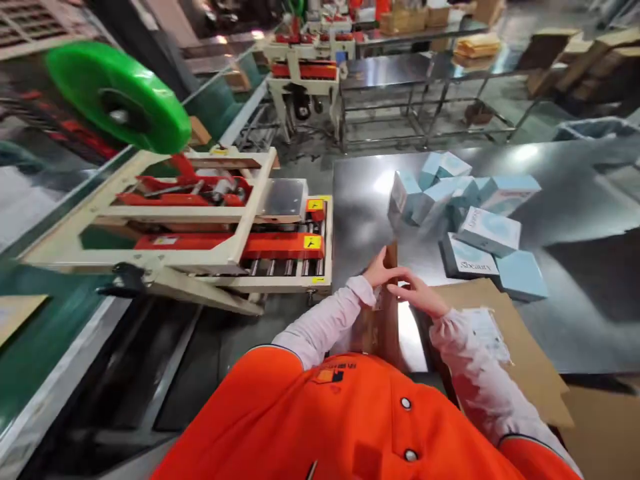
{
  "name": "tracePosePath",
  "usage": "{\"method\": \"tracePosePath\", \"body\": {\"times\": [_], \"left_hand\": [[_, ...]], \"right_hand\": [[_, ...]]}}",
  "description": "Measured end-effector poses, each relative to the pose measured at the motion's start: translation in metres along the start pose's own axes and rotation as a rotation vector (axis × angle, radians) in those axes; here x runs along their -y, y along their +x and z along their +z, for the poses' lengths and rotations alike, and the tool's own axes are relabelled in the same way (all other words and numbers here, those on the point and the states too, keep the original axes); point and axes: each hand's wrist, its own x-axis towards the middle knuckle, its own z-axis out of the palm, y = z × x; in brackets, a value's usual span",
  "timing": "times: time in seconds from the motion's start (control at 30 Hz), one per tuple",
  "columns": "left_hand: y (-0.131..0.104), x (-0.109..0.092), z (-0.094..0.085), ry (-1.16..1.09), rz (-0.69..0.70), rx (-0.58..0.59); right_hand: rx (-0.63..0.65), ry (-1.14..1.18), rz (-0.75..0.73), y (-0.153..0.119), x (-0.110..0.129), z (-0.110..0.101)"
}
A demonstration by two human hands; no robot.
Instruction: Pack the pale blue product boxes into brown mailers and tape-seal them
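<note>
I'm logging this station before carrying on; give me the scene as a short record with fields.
Left hand: gripping the brown cardboard near its far end
Right hand: fingers beside the left's; firmness of contact unclear
Surface: metal table
On table: light-blue and white boxes, piled loosely
Near right sleeve: flat cardboard
Left of table: roller machine, green reel

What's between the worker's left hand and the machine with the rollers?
In the head view, just a bare strip of shiny metal tabletop lies between the left hand, at the brown cardboard, and the roller machine.
</note>
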Motion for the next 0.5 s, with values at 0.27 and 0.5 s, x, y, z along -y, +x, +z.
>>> {"method": "tracePosePath", "body": {"times": [0.27,0.5], "left_hand": [[-0.008,-0.016,-0.043,0.365,0.054,-0.104],[-0.011,-0.075,-0.041,1.332,0.678,0.112]], "right_hand": [[-0.205,-0.532,-0.427,-0.001,-0.014,0.002],[0.337,-1.357,-0.670,-0.055,0.041,0.087]]}}
